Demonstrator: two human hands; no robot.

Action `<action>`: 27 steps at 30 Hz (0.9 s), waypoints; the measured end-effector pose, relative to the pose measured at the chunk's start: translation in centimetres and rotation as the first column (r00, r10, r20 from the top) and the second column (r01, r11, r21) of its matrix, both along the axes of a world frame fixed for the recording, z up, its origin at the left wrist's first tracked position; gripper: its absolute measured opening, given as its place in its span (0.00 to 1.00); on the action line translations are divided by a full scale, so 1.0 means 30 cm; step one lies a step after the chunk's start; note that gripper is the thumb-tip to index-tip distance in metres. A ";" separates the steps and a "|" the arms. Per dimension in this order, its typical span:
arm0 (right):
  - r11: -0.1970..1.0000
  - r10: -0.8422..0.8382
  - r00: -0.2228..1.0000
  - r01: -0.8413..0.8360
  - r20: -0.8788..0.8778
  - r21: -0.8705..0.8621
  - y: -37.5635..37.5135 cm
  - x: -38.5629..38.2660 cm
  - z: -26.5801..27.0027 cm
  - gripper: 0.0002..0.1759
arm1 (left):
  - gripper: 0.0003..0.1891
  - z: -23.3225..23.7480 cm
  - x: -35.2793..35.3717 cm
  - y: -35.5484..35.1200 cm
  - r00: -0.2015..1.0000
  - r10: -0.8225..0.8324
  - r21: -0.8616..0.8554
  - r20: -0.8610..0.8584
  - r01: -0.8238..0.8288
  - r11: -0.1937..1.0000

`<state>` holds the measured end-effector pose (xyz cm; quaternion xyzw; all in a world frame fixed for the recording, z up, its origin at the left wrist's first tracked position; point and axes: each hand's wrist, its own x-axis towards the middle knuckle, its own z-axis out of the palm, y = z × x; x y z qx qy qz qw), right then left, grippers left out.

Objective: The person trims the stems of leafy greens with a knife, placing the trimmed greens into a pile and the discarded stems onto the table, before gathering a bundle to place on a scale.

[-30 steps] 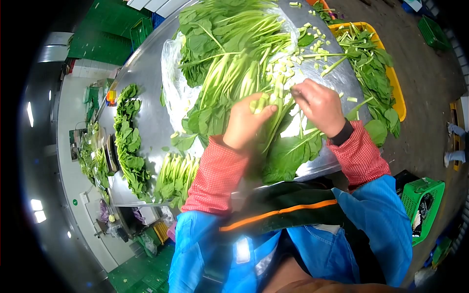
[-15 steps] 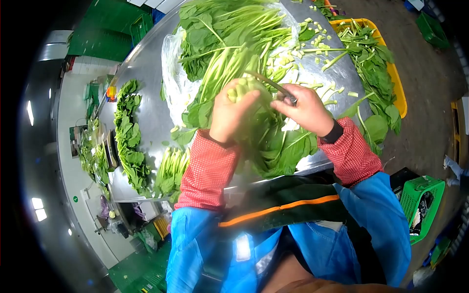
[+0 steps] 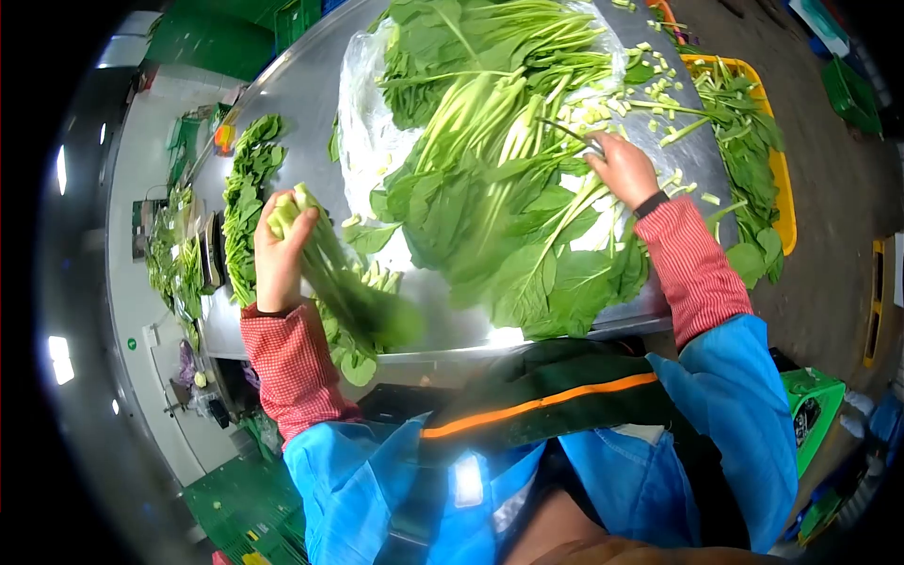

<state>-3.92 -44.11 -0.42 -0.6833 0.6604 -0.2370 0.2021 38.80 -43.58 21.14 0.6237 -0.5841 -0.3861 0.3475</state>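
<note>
My left hand (image 3: 280, 252) is closed around a bunch of leafy greens (image 3: 325, 247); the pale cut stem ends point up and the blurred leaves hang toward the table's near edge. A knife (image 3: 570, 130) with a thin dark blade is gripped in my right hand (image 3: 623, 171), over the right side of the pile. Below and between the hands lies a large heap of leafy greens (image 3: 490, 188), partly on clear plastic (image 3: 363, 104). Chopped stem pieces (image 3: 664, 89) are scattered beyond the right hand.
The metal table (image 3: 306, 104) carries a row of greens (image 3: 247, 202) along its left side, with a small orange object (image 3: 224, 138) at its far end. A yellow crate (image 3: 782, 188) of greens stands at the right, and a green crate (image 3: 817, 405) lower right.
The left hand has swung left and away from the knife with the bunch, over the table's left part. The right hand with the knife has moved slightly right and up.
</note>
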 end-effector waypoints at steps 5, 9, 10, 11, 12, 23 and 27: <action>1.000 -0.004 0.970 -0.001 -0.242 -0.019 -0.118 0.001 -0.179 0.19 | 0.12 -0.156 0.226 0.008 0.353 0.215 -0.293 0.911 0.185 0.938; 0.997 0.008 0.972 -0.027 -0.234 -0.076 -0.118 -0.006 -0.190 0.19 | 0.20 -0.465 0.449 0.056 0.314 0.217 -0.241 0.924 0.041 0.970; 0.995 0.016 0.976 -0.037 -0.216 -0.089 -0.107 -0.005 -0.169 0.19 | 0.32 -0.530 0.477 0.074 0.357 0.125 -0.096 0.926 -0.097 0.991; 0.998 0.022 0.972 -0.033 -0.232 -0.045 -0.096 0.004 -0.134 0.20 | 0.39 -0.573 0.472 0.097 0.361 0.042 0.018 0.932 -0.163 0.986; 0.998 0.025 0.976 -0.038 -0.214 -0.058 -0.084 0.013 -0.104 0.20 | 0.46 -0.615 0.465 0.130 0.374 -0.043 0.134 0.927 -0.221 0.966; 0.962 0.173 0.935 -0.227 0.310 0.151 -0.001 0.069 0.200 0.18 | 0.18 -0.426 -0.131 0.095 0.861 -0.014 -0.506 0.508 0.312 0.804; 0.880 -0.026 0.642 -0.349 0.766 0.322 0.060 0.108 0.217 0.09 | 0.20 -0.338 -0.524 0.107 0.749 -0.370 -0.519 0.550 0.654 0.551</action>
